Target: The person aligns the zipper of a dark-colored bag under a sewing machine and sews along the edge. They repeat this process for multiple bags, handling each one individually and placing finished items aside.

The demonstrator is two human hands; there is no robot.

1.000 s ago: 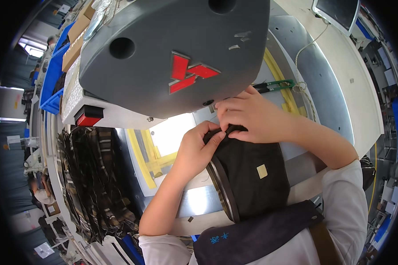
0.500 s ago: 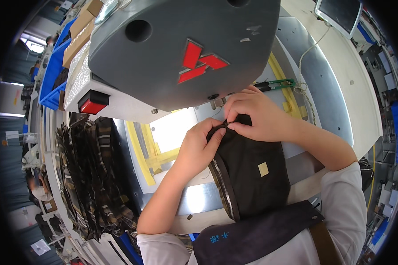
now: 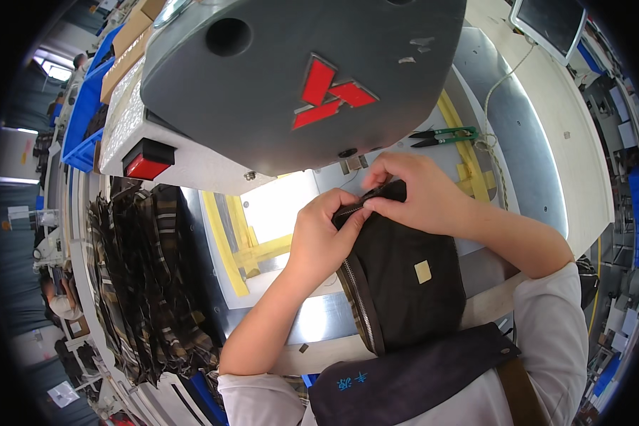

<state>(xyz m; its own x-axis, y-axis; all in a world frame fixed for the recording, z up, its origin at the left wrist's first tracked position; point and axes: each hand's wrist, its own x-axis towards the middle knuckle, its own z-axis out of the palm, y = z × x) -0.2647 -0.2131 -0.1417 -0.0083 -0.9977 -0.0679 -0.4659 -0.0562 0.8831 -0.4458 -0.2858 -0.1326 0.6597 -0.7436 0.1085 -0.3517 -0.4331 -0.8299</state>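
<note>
A dark fabric pouch piece (image 3: pixel 412 284) with a metal zipper (image 3: pixel 361 302) along its left side and a small yellowish patch lies between my forearms. Its lower end reaches my apron. At its upper edge, my left hand (image 3: pixel 323 231) pinches the fabric at the left, thumb on top. My right hand (image 3: pixel 426 195) is closed on the same edge, its thumb pressed against the dark cloth and its fingers curled above. Both hands meet just below the grey sewing machine head (image 3: pixel 263 128). The cloth between the fingertips is folded and partly hidden.
Green-handled thread snips (image 3: pixel 454 135) lie on the plate beyond my right hand, beside a cord. Yellow tape strips (image 3: pixel 224 241) mark the work plate. A pile of plaid fabric pieces (image 3: pixel 145 284) hangs at the left. Blue bins (image 3: pixel 85 113) and a screen (image 3: pixel 549 27) stand farther back.
My right hand's fingers have drawn slightly back from the machine, and the cloth edge between my hands is spread wider. The view has shifted a little.
</note>
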